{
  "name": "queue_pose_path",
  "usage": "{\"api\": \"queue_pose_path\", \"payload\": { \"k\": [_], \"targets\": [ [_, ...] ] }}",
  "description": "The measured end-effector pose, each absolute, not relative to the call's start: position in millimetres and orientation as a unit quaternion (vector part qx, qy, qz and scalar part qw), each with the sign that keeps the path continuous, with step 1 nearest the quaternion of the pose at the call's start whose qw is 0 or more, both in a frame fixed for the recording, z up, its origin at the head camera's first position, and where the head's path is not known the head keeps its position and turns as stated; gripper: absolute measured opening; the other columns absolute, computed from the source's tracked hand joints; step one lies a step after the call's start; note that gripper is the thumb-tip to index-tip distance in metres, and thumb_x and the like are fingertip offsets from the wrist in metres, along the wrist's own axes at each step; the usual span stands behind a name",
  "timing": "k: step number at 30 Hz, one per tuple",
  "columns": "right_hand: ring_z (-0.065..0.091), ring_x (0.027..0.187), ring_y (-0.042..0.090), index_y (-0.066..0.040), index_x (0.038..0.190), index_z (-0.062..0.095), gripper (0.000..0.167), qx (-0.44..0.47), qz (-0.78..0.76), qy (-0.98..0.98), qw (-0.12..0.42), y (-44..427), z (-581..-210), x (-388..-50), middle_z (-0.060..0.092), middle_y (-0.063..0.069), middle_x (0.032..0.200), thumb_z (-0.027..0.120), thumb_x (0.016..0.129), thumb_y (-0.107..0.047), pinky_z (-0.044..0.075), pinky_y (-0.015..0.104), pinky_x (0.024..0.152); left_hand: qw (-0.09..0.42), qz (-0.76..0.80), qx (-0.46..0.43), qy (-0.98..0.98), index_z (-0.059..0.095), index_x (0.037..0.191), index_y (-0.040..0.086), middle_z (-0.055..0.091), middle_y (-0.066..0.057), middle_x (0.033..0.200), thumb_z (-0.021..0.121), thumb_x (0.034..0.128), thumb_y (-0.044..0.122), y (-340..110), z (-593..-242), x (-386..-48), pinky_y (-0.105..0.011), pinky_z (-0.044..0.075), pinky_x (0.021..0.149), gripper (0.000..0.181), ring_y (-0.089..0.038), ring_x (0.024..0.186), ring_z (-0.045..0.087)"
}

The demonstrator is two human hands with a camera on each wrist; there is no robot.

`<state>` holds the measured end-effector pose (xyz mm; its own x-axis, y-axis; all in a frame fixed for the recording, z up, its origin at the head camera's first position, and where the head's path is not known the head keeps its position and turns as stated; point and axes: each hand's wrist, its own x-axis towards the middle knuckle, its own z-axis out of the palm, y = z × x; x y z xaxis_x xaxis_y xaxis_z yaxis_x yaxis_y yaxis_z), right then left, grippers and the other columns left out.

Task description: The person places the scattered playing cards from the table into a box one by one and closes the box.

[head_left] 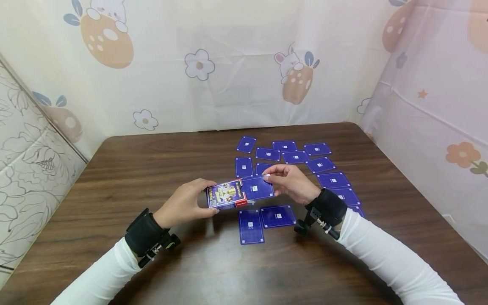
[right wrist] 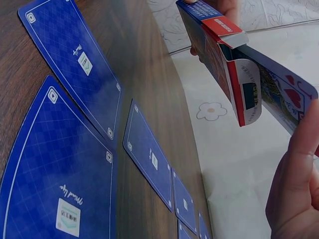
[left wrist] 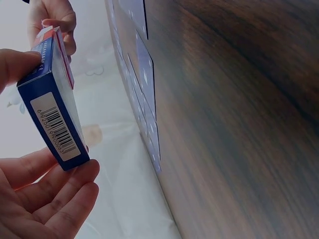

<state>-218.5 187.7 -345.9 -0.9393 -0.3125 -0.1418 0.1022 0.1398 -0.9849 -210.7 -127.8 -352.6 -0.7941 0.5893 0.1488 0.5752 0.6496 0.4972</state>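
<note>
My left hand (head_left: 190, 199) grips a small card box (head_left: 226, 194) by its closed end, thumb on one edge and fingers on the other. A barcode shows on the box's end in the left wrist view. Its open end, with red flaps, points right. From that end sticks a blue-backed playing card (head_left: 256, 188), about half out or more. My right hand (head_left: 291, 183) pinches the card's outer end between thumb and fingers. In the right wrist view the face of this playing card (right wrist: 289, 94) shows a red heart and a J.
Several blue-backed cards lie face down on the brown wooden table (head_left: 152, 169), in loose rows behind and right of the hands. An upright card (head_left: 251, 226) and a sideways card (head_left: 278, 216) lie nearer. A patterned cloth (head_left: 244, 97) hangs behind the table.
</note>
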Motion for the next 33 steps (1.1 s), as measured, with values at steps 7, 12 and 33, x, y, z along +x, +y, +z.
{"api": "queue_pose_path", "payload": {
  "k": [7,12,33],
  "targets": [
    [0.057,0.081,0.012,-0.001,0.115,0.061,0.021,-0.064,-0.648,0.741,0.161,180.8,-346.1,-219.4,0.063,-0.003,0.096,0.058,0.096,-0.01,0.053,0.021,0.06,0.014,0.272,0.327,0.905,0.057,0.131,0.003,0.064,-0.014,0.124,0.08,0.0785,0.033,-125.6,-354.1,-211.0,-0.043,0.052,0.089,0.065,-0.027,0.104,0.061],
    [0.06,0.083,0.015,0.005,0.121,0.058,0.028,-0.062,-0.647,0.739,0.174,168.2,-347.9,-221.4,0.066,0.002,0.101,0.057,0.097,-0.01,0.053,0.022,0.06,0.012,0.27,0.324,0.906,0.057,0.13,0.002,0.064,-0.014,0.123,0.08,0.0784,0.033,-129.1,-354.7,-209.1,-0.044,0.053,0.09,0.064,-0.027,0.103,0.061],
    [0.059,0.073,0.011,0.006,0.113,0.056,0.023,-0.063,-0.637,0.739,0.209,154.4,-349.1,-215.7,0.064,0.002,0.089,0.057,0.095,-0.01,0.054,0.022,0.059,-0.008,0.271,0.316,0.909,0.058,0.129,0.002,0.065,-0.013,0.121,0.082,0.0772,0.03,-139.7,-354.2,-203.8,-0.044,0.054,0.087,0.064,-0.027,0.101,0.062]
  ]
}}
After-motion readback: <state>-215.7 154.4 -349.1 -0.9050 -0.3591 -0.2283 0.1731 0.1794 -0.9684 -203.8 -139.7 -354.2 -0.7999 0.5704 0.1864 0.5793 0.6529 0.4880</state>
